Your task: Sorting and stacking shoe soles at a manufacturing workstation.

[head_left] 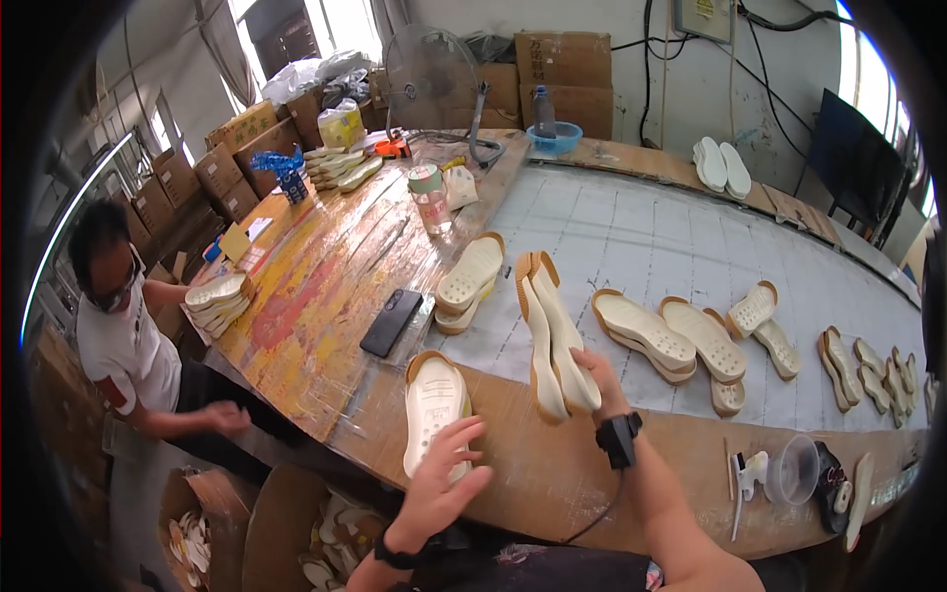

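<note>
My right hand (604, 385) grips a pair of cream shoe soles (548, 340) with tan edges, held on their sides with the toes pointing away from me. My left hand (449, 488) is open, its fingers spread over the near end of another cream sole (434, 390) that lies at the table's front edge; I cannot tell whether they touch it. Just beyond, two stacked soles (472, 276) rest beside a dark phone (392, 323). Right of the held pair lie more soles (646, 328) in overlapping pairs.
A pink bottle (431, 202) and a fan (431, 84) stand farther back. A spray nozzle (752, 474) and a clear cup (792, 469) are at the right front. At the left, a co-worker (138, 345) stands by stacked soles (219, 299). Bins of soles (340, 538) sit below the table.
</note>
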Demonstrator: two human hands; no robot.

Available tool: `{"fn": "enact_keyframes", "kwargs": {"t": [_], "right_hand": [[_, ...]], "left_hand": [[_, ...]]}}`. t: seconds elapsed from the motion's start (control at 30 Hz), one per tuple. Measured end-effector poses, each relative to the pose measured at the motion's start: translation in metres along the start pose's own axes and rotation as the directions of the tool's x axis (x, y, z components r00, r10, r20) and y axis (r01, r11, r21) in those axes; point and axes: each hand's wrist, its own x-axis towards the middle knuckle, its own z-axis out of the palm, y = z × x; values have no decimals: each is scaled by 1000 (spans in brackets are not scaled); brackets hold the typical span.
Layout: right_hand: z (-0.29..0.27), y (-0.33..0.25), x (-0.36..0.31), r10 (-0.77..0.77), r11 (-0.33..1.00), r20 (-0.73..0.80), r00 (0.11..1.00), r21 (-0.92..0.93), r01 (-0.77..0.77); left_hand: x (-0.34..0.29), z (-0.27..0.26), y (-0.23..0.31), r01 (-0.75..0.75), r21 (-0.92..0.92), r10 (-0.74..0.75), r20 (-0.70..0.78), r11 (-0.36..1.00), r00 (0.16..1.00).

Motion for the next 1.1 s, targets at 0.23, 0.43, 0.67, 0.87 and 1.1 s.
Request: {"fn": "enact_keyframes", "kwargs": {"t": [0.23, 0.43, 0.67, 0.87, 1.1], "right_hand": [[50, -18, -67, 91, 980, 162, 983, 163, -117], [66, -39, -75, 69, 991, 210, 975, 96, -90], [94, -54, -82, -95, 880, 130, 987, -452, 144], [117, -52, -113, -397, 486, 333, 855, -714, 504], [119, -34, -136, -537, 234, 410, 738, -768, 597]], "left_hand": [[34, 60, 1, -15, -209, 49, 158, 978, 986], [37, 57, 0, 66, -307, -12, 174, 949, 985], [46, 66, 7, 225, -510, -269, -12, 830, 963], [57, 76, 6, 140, -832, -321, -48, 537, 946], [49, 86, 33, -46, -788, 28, -36, 614, 999]]}}
